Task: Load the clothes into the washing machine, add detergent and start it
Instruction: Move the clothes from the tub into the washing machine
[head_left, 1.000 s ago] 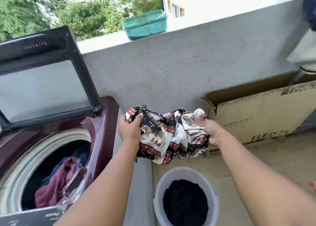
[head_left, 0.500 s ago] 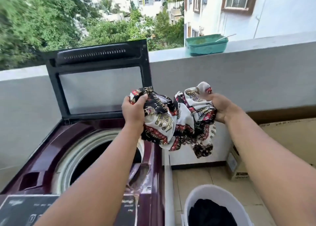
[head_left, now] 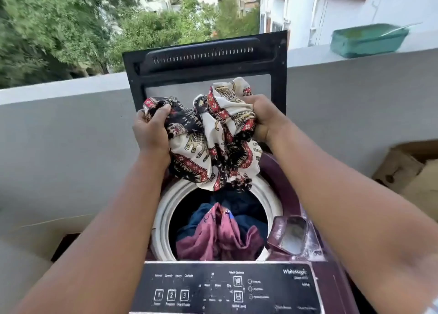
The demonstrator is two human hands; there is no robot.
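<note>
The single head-worn camera looks forward and down, close above the open washing machine point(head_left: 279, 171), facing the balcony wall point(head_left: 71, 135).

We count one maroon top-loading washing machine point(head_left: 284, 176) with one raised black-framed lid point(head_left: 206, 59), and two hands point(head_left: 151, 133) together gripping one elephant-print black, white and red cloth point(head_left: 213, 145). At least two garments lie in the drum: one pink point(head_left: 213, 237), one dark blue point(head_left: 248, 221). One teal plastic tub point(head_left: 365, 40) sits far right; one brown cardboard box point(head_left: 412, 171) lies on the right.

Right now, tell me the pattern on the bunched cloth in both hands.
Elephant print cloth, cream, black and red; head view.
</note>
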